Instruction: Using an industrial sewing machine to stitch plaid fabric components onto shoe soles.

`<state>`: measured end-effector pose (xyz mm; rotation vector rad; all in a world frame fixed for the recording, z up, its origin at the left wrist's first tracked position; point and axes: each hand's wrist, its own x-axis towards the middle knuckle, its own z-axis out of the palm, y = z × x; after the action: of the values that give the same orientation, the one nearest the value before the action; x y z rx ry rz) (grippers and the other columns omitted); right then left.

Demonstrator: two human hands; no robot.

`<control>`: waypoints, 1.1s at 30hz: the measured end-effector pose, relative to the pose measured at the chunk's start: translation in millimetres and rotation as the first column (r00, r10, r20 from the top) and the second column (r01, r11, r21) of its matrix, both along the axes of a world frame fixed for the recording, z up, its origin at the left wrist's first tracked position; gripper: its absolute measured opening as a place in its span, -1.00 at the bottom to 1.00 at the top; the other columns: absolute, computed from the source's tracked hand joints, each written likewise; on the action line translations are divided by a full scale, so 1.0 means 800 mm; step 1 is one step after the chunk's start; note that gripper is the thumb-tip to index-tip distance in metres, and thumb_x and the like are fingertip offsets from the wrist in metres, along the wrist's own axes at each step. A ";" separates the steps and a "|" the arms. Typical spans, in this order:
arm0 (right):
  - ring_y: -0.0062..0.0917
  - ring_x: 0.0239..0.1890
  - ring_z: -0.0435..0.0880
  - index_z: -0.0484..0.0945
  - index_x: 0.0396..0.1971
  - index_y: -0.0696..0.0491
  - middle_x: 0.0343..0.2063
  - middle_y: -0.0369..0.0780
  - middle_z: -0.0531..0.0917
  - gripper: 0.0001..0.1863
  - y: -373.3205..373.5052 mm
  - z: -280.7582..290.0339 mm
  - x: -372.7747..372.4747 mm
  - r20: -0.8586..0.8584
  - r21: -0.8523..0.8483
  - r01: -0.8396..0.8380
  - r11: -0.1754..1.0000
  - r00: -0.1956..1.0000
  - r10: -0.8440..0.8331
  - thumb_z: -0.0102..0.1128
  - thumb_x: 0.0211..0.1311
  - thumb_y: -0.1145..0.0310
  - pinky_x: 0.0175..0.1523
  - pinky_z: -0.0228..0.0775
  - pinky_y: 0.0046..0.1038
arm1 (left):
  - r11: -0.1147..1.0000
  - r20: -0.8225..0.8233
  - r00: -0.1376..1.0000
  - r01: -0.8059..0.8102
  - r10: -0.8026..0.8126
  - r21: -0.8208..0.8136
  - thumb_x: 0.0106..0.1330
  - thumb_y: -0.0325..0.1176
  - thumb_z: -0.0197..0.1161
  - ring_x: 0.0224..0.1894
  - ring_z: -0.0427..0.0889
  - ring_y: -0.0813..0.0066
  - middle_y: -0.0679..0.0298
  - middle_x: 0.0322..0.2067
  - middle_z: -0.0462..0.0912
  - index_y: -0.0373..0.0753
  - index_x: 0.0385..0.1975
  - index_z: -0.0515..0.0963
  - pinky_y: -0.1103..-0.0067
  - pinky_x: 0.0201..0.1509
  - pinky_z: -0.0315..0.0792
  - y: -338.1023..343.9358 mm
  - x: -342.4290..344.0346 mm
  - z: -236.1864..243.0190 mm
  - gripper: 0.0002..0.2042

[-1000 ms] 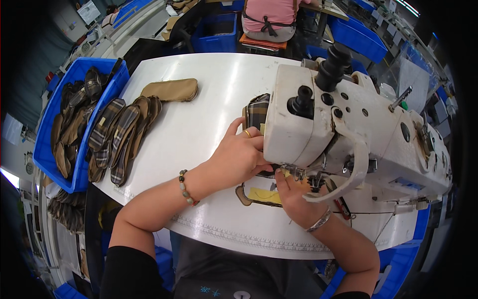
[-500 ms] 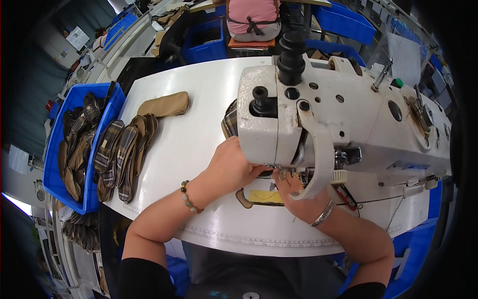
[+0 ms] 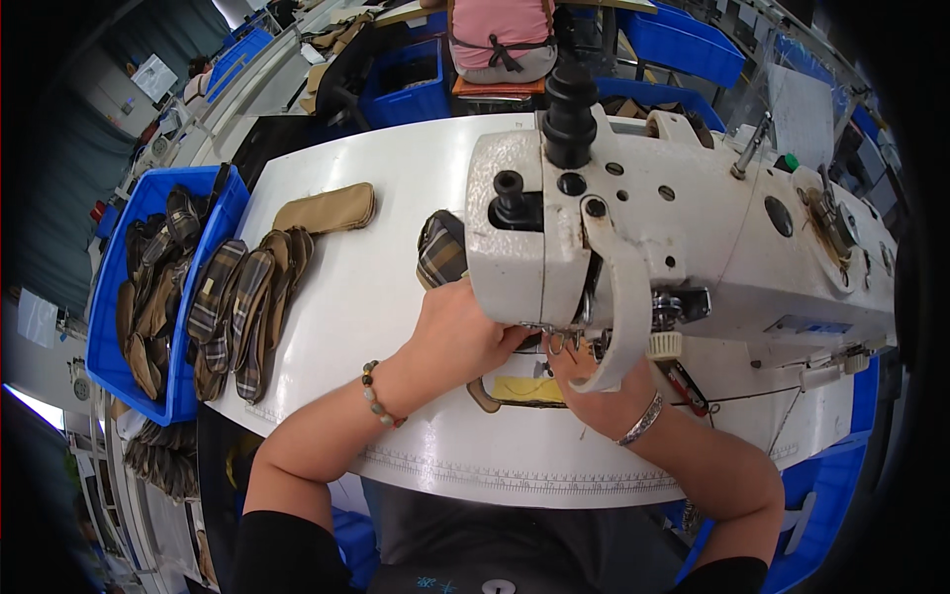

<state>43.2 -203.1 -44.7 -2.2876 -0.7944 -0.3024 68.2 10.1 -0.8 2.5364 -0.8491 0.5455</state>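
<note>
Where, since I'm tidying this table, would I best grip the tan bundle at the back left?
Probably grip the tan bundle by its rounded right end, coming from the right: it lies flat and long, and the plaid pile crowds its left end.

sewing machine [image 3: 712, 233] = off-white w/ blk knobs [image 3: 569, 124]. cloth [image 3: 444, 252] next to it is dk brown/grey/tan plaid, yellow patch [image 3: 526, 390] nearby. tabletop [image 3: 341, 277] white, bin [image 3: 179, 384] blue, pad stack [image 3: 325, 209] solid tan fwiw

Glossy white tabletop [image 3: 361, 297]: passage open between brown plaid fabric pieces [image 3: 254, 287] and left hand [image 3: 455, 329]; white sewing-machine head [image 3: 513, 272] blocks rightward.
</note>
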 end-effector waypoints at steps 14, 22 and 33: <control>-0.33 -0.69 0.62 0.65 -0.45 0.10 -0.73 -0.22 0.60 -0.90 0.004 0.019 -0.017 0.032 -0.074 -0.017 0.997 0.999 0.020 0.25 0.09 0.40 -0.56 0.45 -0.29 | 0.993 -0.201 0.976 -0.098 0.082 -0.069 0.02 -0.29 0.43 -0.48 0.68 0.09 0.16 -0.52 0.67 -0.08 -0.33 0.71 0.34 -0.40 0.56 -0.003 -0.002 0.005 -0.81; -0.55 -0.75 0.50 0.68 -0.06 0.06 -0.63 -0.29 0.59 -0.59 0.002 0.026 -0.021 0.362 -0.395 -0.093 0.914 0.899 0.248 0.22 0.00 0.43 -0.62 0.38 -0.45 | 0.970 -0.277 0.961 -0.079 0.012 -0.231 0.08 -0.33 0.39 -0.36 0.70 -0.01 0.08 -0.42 0.72 -0.15 -0.27 0.69 0.33 -0.29 0.58 0.008 0.014 0.008 -0.79; -0.53 -0.66 0.57 0.72 -0.14 -0.03 -0.64 -0.38 0.54 -0.72 0.010 0.016 -0.025 0.264 -0.390 -0.016 0.920 0.956 0.129 0.20 0.15 0.38 -0.52 0.39 -0.31 | 0.990 -0.440 0.898 -0.077 0.015 -0.122 0.07 -0.28 0.45 -0.29 0.71 0.05 0.11 -0.33 0.73 -0.16 -0.18 0.71 0.37 -0.21 0.58 0.017 -0.012 0.027 -0.70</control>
<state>23.2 -194.8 -31.8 -2.6066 -1.1723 -0.4868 58.6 23.9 21.0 2.4152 -0.5636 0.0303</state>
